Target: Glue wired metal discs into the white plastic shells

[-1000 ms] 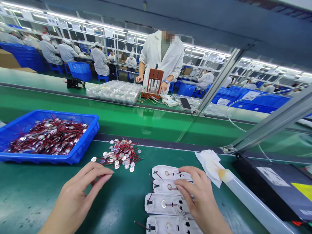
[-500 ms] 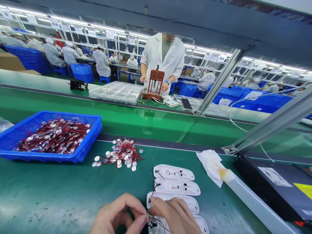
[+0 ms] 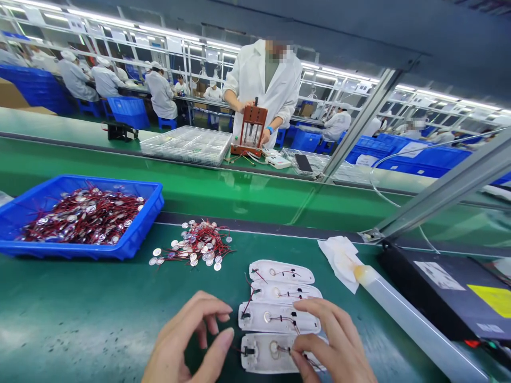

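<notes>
Four white plastic shells lie in a column on the green mat in front of me. My right hand (image 3: 333, 343) pinches the thin red wire on the nearest shell (image 3: 259, 355), beside its round metal disc. My left hand (image 3: 189, 340) hovers just left of that shell, its fingers loosely curled and apart from the thumb, which is close to the wire's free end. Nothing shows in that hand. The second shell (image 3: 275, 318) lies under my right fingertips. A loose pile of metal discs with red wires (image 3: 195, 247) sits further back on the mat.
A blue bin (image 3: 139, 230) full of the same wired discs stands at the left. At the right lie a white tissue (image 3: 339, 258), a clear tube (image 3: 403, 316) and a black box (image 3: 435, 290). Beyond the green conveyor, a person in a white coat (image 3: 259, 85) works at a brown fixture (image 3: 249, 130) beside clear trays (image 3: 187, 146).
My left hand came from the disc pile to the nearest shell. Both hands met at its wire, then the left one drew back a little and the right one stayed on the wire.
</notes>
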Tool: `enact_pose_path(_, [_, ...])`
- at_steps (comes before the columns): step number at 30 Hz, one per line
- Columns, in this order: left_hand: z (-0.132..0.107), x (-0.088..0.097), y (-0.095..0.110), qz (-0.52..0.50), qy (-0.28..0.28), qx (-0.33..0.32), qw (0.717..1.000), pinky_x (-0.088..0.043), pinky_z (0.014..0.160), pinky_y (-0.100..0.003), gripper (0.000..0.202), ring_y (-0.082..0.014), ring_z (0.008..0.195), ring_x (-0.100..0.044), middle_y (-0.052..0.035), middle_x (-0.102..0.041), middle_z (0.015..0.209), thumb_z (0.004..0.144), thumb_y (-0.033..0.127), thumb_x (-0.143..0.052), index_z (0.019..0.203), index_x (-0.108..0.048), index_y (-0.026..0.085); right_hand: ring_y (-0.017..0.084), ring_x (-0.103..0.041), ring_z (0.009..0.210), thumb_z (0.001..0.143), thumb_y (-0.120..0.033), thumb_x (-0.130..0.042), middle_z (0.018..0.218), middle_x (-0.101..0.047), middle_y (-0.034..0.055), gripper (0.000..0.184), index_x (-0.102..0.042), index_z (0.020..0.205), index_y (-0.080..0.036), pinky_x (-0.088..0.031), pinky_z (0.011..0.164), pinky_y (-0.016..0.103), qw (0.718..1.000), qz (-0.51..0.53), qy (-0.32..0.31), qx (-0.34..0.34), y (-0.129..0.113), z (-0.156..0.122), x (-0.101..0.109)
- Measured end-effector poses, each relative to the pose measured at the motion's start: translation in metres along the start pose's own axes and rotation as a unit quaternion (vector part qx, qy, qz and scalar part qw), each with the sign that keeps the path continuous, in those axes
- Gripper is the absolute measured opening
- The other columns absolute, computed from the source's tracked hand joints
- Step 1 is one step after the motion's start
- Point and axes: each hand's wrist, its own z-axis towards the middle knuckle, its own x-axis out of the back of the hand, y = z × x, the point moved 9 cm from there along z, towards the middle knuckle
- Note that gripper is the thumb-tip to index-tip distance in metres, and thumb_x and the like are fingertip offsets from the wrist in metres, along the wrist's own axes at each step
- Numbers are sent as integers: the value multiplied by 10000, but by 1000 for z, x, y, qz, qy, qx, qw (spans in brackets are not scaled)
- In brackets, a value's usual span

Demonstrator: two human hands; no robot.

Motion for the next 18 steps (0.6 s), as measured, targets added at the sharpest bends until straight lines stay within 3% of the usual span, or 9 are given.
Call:
enact_pose_path(3, [3, 5, -5, -5, -7, 24, 1000, -419, 573, -112, 135, -47, 633, -531, 52, -571, 719, 832, 301, -456, 777, -565, 243, 232, -362, 1096, 643, -227, -642, 1142, -465, 11, 78, -570, 672, -225, -439, 740, 314, 997, -65, -27, 20, 5, -7, -5])
enact_pose_path(7, [4, 0, -10, 18, -54, 13, 998, -372, 520, -96, 257, -27, 534, -476, 56, -509, 594, 839, 297, -436, 621, -521, 191, 202, -345, 1124, 665, -251, -626, 1161, -462, -44, 59, -571, 686, -249, -450, 749, 295, 997, -67, -45, -1, 8, -11, -16])
enact_pose_path(12, [1, 3, -19, 2, -7, 76, 997, -332, 537, -123, 319, -35, 524, -409, 59, -442, 564, 831, 365, -441, 577, -468, 175, 138, -339, 1158, 685, -258, -620, 1183, -442, -153, 61, -585, 699, -305, -413, 822, 263, 997, -26, -61, -43, 18, -16, -21])
enact_pose_path(16, [0, 4, -17, 2, -3, 72, 997, -325, 534, -131, 320, -37, 525, -402, 59, -432, 568, 835, 358, -437, 574, -462, 174, 122, -369, 1125, 721, -308, -613, 1151, -473, -133, 65, -601, 779, -334, -373, 827, 246, 997, -18, -60, -35, 14, -11, -18])
enact_pose_path(18, [1, 5, -15, 15, -10, 46, 999, -334, 531, -123, 300, -32, 525, -417, 60, -443, 574, 841, 331, -436, 586, -471, 178, 129, -383, 1104, 799, -311, -524, 1122, -495, -111, 91, -610, 779, -332, -337, 849, 264, 999, 9, -26, -43, 10, -8, -14])
